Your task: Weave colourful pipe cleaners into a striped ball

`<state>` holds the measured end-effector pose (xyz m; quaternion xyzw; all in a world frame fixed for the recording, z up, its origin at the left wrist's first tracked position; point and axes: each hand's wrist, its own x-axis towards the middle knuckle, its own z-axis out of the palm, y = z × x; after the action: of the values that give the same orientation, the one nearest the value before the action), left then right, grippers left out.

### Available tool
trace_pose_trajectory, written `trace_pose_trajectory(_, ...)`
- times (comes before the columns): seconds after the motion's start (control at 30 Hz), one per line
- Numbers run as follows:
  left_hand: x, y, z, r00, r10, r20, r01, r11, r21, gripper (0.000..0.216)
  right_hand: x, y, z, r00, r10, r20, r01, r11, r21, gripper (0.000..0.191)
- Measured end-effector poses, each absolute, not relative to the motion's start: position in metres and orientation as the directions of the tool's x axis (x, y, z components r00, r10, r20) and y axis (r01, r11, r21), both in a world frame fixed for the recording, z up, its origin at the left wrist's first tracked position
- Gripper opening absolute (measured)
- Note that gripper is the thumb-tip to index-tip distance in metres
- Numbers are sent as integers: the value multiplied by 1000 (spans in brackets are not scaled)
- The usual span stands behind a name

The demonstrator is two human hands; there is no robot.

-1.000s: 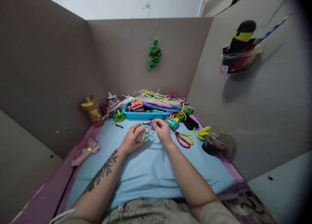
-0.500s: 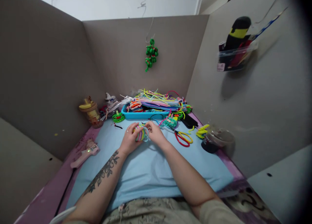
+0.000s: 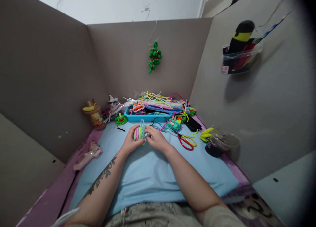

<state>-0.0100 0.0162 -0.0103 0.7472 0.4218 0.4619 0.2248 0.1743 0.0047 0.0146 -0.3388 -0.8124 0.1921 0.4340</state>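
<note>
Over the light blue cloth (image 3: 148, 174), my left hand (image 3: 129, 140) is closed around a small striped pipe-cleaner piece (image 3: 138, 133) in pink, yellow, green and blue. A pale blue pipe-cleaner loop (image 3: 142, 123) stands up from its right side. My right hand (image 3: 155, 136) pinches the pale blue strand at that side, its fingertips touching the piece. Part of the piece is hidden behind my fingers. To the right of my right hand lie scissors (image 3: 186, 142) with one red and one yellow handle. A teal woven piece (image 3: 174, 124) lies just behind them.
A blue tray (image 3: 148, 117) heaped with pipe cleaners (image 3: 160, 103) stands at the back. A pink glue gun (image 3: 87, 158) with its cord lies left. At right are a black phone-like object (image 3: 193, 124) and a clear cup (image 3: 222, 143). Grey partitions (image 3: 153, 33) enclose the table.
The striped piece has been turned in my hands, so its pale blue loop now points upward. My right hand has shifted slightly down against it. The whole view has tilted a little.
</note>
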Motion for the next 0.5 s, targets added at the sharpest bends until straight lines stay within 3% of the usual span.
trace_pose_trajectory(0.13,-10,15,-10,218,884,414,363,-468,806,70,174,6,11,-420,690,589,405,723,-559,30)
trace_pose_trajectory(0.37,-7,13,-7,238,904,355,333,-419,845,70,175,7,12,-435,671,600,440,740,-509,20)
trace_pose_trajectory(0.5,-10,18,-10,144,913,382,379,-407,831,69,174,2,16,-393,621,679,337,784,-522,20)
